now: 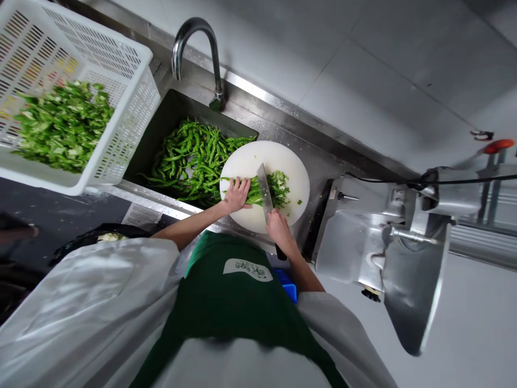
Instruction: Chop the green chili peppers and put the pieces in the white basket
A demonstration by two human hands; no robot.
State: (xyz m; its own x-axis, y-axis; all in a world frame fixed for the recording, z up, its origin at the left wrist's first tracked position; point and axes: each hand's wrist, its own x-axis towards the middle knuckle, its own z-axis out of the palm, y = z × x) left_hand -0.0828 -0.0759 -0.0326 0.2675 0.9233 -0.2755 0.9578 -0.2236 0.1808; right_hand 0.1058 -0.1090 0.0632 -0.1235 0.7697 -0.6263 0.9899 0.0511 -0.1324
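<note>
On the round white cutting board lies a bunch of long green peppers. My left hand presses down on the bunch, its fingers over the peppers just left of the blade. My right hand grips a cleaver, whose broad blade stands across the peppers. To the right of the blade sits a pile of cut pepper pieces, with a few loose bits around it. Whole green peppers fill the sink beside the board.
The sink has a curved faucet behind it. At left, a white plastic basket holds cut green peppers. A metal slicing machine stands on the right. Below the board is a blue container.
</note>
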